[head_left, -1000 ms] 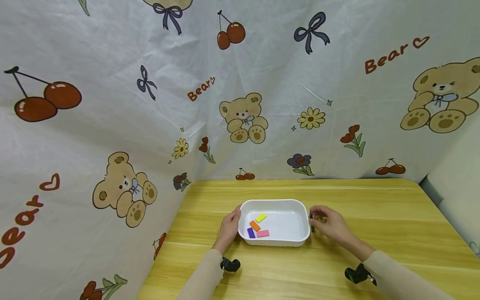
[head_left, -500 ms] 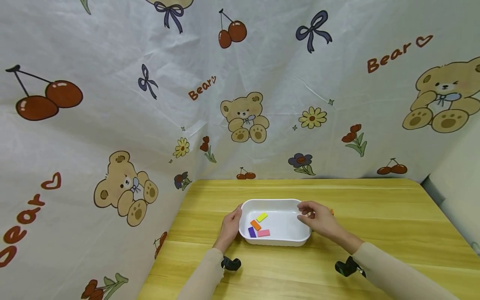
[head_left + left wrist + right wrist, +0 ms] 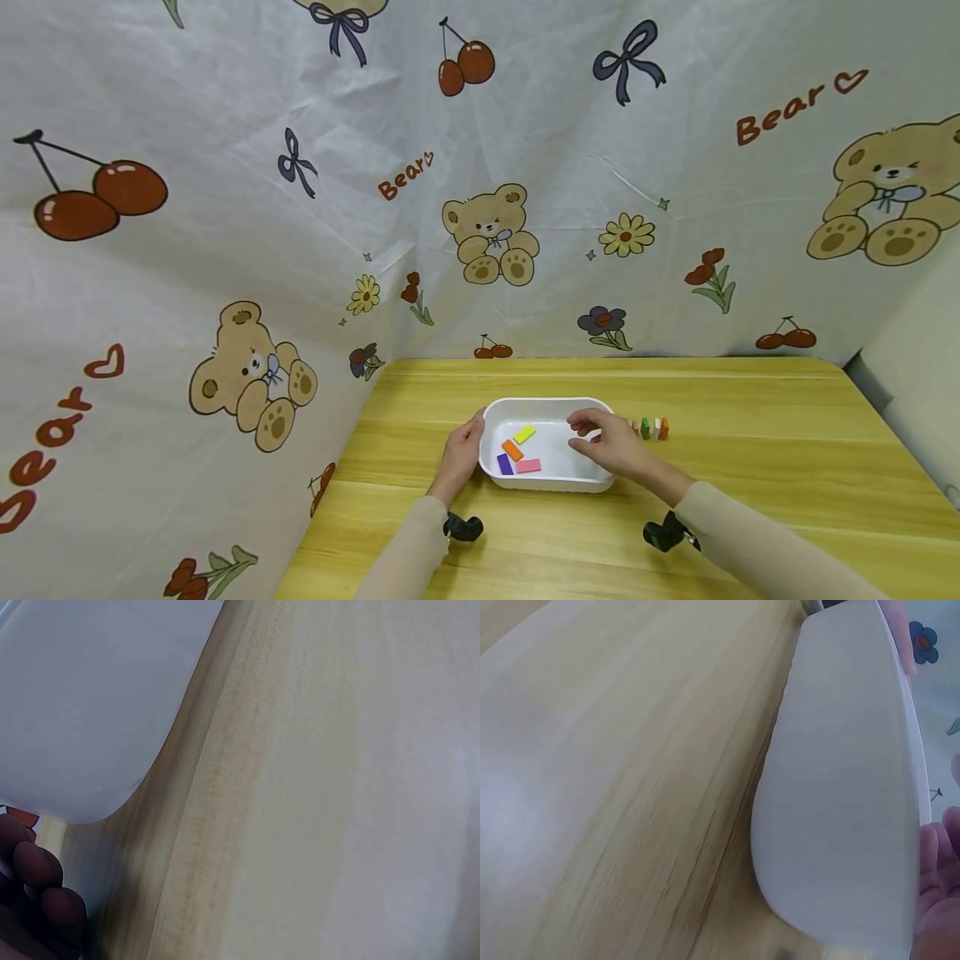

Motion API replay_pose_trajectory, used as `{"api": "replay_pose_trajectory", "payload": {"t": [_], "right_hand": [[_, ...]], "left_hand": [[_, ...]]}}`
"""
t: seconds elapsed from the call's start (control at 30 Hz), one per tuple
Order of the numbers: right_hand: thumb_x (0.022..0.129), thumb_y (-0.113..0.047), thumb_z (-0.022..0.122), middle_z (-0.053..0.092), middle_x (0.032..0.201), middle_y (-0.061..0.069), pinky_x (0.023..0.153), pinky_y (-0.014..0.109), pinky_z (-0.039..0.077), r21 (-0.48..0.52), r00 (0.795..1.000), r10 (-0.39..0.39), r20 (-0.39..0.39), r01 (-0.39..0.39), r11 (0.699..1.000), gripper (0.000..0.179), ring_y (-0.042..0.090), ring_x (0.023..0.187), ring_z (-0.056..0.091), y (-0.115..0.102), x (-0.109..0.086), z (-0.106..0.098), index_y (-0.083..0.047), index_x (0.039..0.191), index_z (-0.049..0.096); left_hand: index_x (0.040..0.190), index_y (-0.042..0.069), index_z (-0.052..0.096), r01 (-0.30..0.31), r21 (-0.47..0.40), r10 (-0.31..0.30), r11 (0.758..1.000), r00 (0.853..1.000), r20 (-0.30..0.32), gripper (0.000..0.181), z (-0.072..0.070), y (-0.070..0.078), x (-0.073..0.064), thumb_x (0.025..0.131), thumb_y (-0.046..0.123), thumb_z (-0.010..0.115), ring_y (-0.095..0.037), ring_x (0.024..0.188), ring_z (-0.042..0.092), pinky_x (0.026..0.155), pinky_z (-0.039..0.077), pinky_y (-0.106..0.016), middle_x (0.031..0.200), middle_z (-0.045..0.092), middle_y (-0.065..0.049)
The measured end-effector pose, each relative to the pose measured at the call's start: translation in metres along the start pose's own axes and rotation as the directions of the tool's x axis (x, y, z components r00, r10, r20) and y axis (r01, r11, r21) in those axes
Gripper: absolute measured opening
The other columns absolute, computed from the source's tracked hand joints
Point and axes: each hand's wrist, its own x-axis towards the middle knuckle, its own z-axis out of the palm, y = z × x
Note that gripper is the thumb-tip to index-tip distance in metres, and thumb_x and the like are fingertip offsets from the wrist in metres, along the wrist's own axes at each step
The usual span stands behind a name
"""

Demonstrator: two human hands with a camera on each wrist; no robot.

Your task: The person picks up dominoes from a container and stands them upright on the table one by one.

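A white plastic tray [image 3: 553, 485] sits on the wooden table. My left hand [image 3: 459, 454] grips its left end; in the left wrist view the curled fingertips [image 3: 52, 885] show by the tray's corner. Small coloured blocks lie inside: a yellow block [image 3: 524, 434], an orange block [image 3: 512, 451], a purple block [image 3: 506, 464] and a pink block [image 3: 528, 466]. Over the tray's right half reaches my right hand [image 3: 611, 442], thumb and forefinger spread with nothing visible between them. In the right wrist view its fingers [image 3: 937, 859] are partly hidden behind the tray wall.
Right of the tray, several small blocks stand upright in a row on the table [image 3: 750, 467], among them a green block [image 3: 645, 428] and an orange block [image 3: 663, 428]. My right hand hides the row's left end. A bear-printed cloth [image 3: 555, 150] hangs behind.
My right hand has moved left from beside the tray's right end to over its inside, uncovering the upright blocks. The left hand and the blocks in the tray stay put.
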Motion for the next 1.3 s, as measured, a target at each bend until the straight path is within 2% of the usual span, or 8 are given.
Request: {"api": "replay_pose_trajectory", "payload": {"t": [0.13, 0.3, 0.47, 0.6, 0.77, 0.87, 1.03, 1.3], "right_hand": [[0.091, -0.012, 0.078, 0.069, 0.110, 0.014, 0.077, 0.024, 0.056, 0.001, 1.000, -0.011, 0.009, 0.010, 1.000, 0.025, 0.026, 0.100, 0.065, -0.004, 0.004, 0.007, -0.008, 0.115, 0.070], [0.090, -0.010, 0.078, 0.070, 0.107, 0.010, 0.078, 0.025, 0.056, -0.016, 1.000, -0.016, 0.018, 0.016, 1.000, 0.023, 0.025, 0.098, 0.066, -0.007, 0.009, 0.016, -0.008, 0.113, 0.071], [0.090, -0.008, 0.078, 0.071, 0.105, 0.011, 0.086, 0.043, 0.061, -0.018, 0.998, -0.051, 0.035, 0.052, 0.998, 0.024, 0.027, 0.097, 0.067, -0.011, 0.015, 0.029, -0.005, 0.113, 0.071], [0.090, -0.009, 0.078, 0.072, 0.105, 0.014, 0.088, 0.048, 0.061, -0.018, 0.995, -0.080, 0.062, 0.081, 0.997, 0.025, 0.027, 0.095, 0.067, -0.011, 0.020, 0.038, -0.002, 0.113, 0.070], [0.089, -0.009, 0.078, 0.072, 0.104, 0.018, 0.082, 0.036, 0.061, -0.018, 0.989, -0.098, 0.113, 0.101, 0.995, 0.024, 0.021, 0.090, 0.066, -0.009, 0.025, 0.048, -0.001, 0.110, 0.071], [0.088, -0.007, 0.078, 0.072, 0.104, 0.018, 0.078, 0.026, 0.056, -0.009, 0.987, -0.073, 0.145, 0.075, 0.997, 0.024, 0.019, 0.090, 0.065, -0.010, 0.028, 0.053, 0.002, 0.110, 0.071], [0.087, -0.007, 0.079, 0.071, 0.099, 0.012, 0.077, 0.024, 0.054, 0.002, 0.983, -0.041, 0.182, 0.041, 0.999, 0.025, 0.019, 0.089, 0.063, -0.011, 0.033, 0.058, 0.002, 0.110, 0.071], [0.084, -0.006, 0.081, 0.071, 0.094, 0.010, 0.075, 0.022, 0.053, -0.009, 0.972, -0.058, 0.228, 0.062, 0.998, 0.024, 0.015, 0.086, 0.061, -0.007, 0.040, 0.066, 0.001, 0.105, 0.071]], "left_hand": [[0.147, 0.022, 0.060, 0.000, 0.005, 0.000, 1.000, 1.000, -0.007, 0.045, 0.001, -0.002, 0.000, 0.110, 0.043, 0.047, -0.028, 0.150, 0.043, 0.127, 0.033, -0.046, 0.155, 0.053, 0.000], [0.145, 0.023, 0.062, -0.007, 0.021, 0.007, 1.000, 1.000, -0.026, 0.045, 0.001, -0.002, 0.001, 0.109, 0.045, 0.047, -0.029, 0.148, 0.045, 0.126, 0.036, -0.048, 0.154, 0.055, 0.000], [0.145, 0.022, 0.062, -0.005, -0.001, 0.005, 1.000, 1.000, -0.029, 0.045, 0.001, 0.000, 0.000, 0.109, 0.044, 0.048, -0.029, 0.149, 0.044, 0.126, 0.034, -0.048, 0.154, 0.055, -0.002], [0.145, 0.022, 0.062, 0.000, -0.006, 0.000, 1.000, 1.000, -0.024, 0.045, 0.001, 0.000, 0.000, 0.109, 0.045, 0.048, -0.029, 0.149, 0.043, 0.127, 0.034, -0.048, 0.154, 0.054, -0.001], [0.144, 0.024, 0.062, 0.009, -0.015, -0.009, 1.000, 1.000, -0.024, 0.043, 0.001, 0.001, 0.000, 0.109, 0.045, 0.048, -0.029, 0.149, 0.043, 0.127, 0.034, -0.048, 0.154, 0.055, -0.001], [0.144, 0.025, 0.063, 0.010, -0.014, -0.011, 1.000, 1.000, -0.022, 0.043, 0.000, 0.002, -0.001, 0.109, 0.045, 0.048, -0.029, 0.149, 0.043, 0.127, 0.034, -0.048, 0.154, 0.055, -0.001], [0.143, 0.024, 0.063, 0.008, -0.016, -0.008, 1.000, 1.000, -0.020, 0.043, 0.000, 0.001, -0.001, 0.109, 0.045, 0.048, -0.030, 0.149, 0.043, 0.127, 0.034, -0.049, 0.153, 0.055, -0.002], [0.143, 0.024, 0.063, 0.007, -0.006, -0.007, 1.000, 1.000, -0.023, 0.043, -0.001, 0.000, 0.000, 0.108, 0.045, 0.049, -0.028, 0.148, 0.044, 0.126, 0.035, -0.047, 0.153, 0.056, 0.000]]}}
